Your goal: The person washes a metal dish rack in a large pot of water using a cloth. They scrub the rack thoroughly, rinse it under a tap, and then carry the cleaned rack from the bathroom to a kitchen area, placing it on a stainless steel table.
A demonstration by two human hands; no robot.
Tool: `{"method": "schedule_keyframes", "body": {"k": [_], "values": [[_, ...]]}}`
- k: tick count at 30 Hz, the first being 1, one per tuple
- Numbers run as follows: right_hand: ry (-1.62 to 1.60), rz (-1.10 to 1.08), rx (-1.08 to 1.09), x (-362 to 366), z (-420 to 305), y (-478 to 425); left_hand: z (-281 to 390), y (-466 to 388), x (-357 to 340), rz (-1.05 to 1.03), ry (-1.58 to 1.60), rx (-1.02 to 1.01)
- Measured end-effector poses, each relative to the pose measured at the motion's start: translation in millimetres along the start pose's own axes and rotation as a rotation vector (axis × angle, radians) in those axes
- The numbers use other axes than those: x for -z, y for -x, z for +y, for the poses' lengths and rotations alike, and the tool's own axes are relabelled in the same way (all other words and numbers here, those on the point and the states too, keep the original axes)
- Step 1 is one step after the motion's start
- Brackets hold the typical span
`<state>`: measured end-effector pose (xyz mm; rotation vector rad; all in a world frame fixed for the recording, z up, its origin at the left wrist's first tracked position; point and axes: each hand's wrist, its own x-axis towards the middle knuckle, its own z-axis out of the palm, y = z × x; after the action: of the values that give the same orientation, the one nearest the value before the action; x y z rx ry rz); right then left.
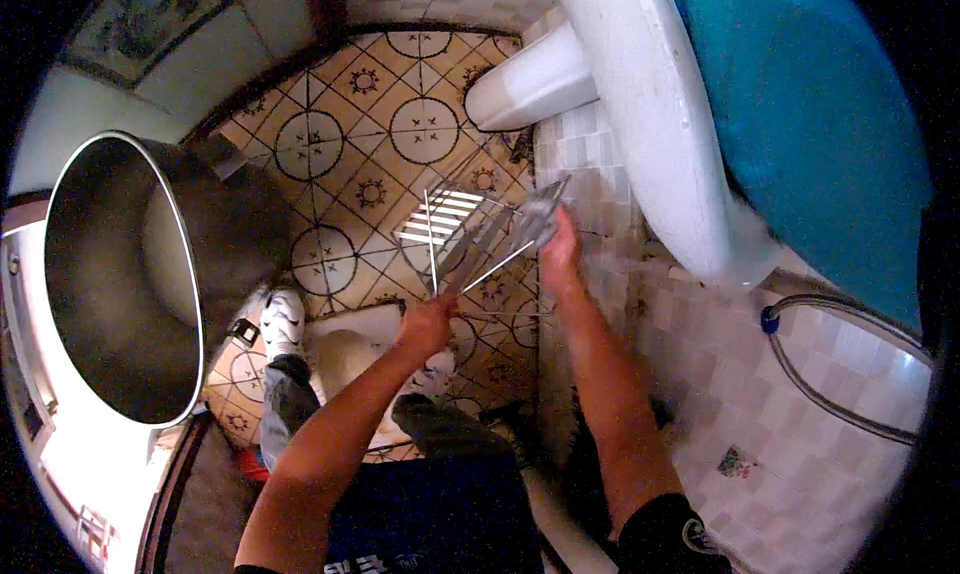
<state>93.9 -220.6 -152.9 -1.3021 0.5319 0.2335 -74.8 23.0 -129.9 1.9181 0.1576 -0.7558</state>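
My left hand (429, 325) is closed around the near corner of a metal rack (442, 217) with bright parallel slats and thin rods. The rack hangs tilted above the patterned floor, partly blurred. My right hand (562, 251) grips a grey, blurred item (538, 221) against the rack's right side; whether it is a cloth or a metal part, I cannot tell. Both forearms reach forward from my dark shirt.
A large open-mouthed cylindrical container (124, 281) stands at left. To the right are a white pedestal washbasin (652, 123), a teal surface (810, 123) and a flexible hose (795, 375) by the tiled wall (675, 364). A pale fixture (345, 349) lies between my shoes on the tiled floor (367, 154).
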Motion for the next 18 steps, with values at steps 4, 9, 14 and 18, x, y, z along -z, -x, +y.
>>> {"method": "schedule_keyframes", "body": {"k": [4,9,14,18], "values": [[0.534,-0.096,0.061,-21,7,27,-30,3,-1,0.147,0.025,-0.075],[0.807,-0.148,0.331,32,-27,-19,9,-5,-16,0.089,0.058,-0.072],[1.028,-0.323,0.574,-37,18,49,-52,-1,-1,0.128,0.038,-0.014],[1.292,-0.159,0.527,26,-46,2,9,-1,-7,-0.027,-0.017,-0.006]]}}
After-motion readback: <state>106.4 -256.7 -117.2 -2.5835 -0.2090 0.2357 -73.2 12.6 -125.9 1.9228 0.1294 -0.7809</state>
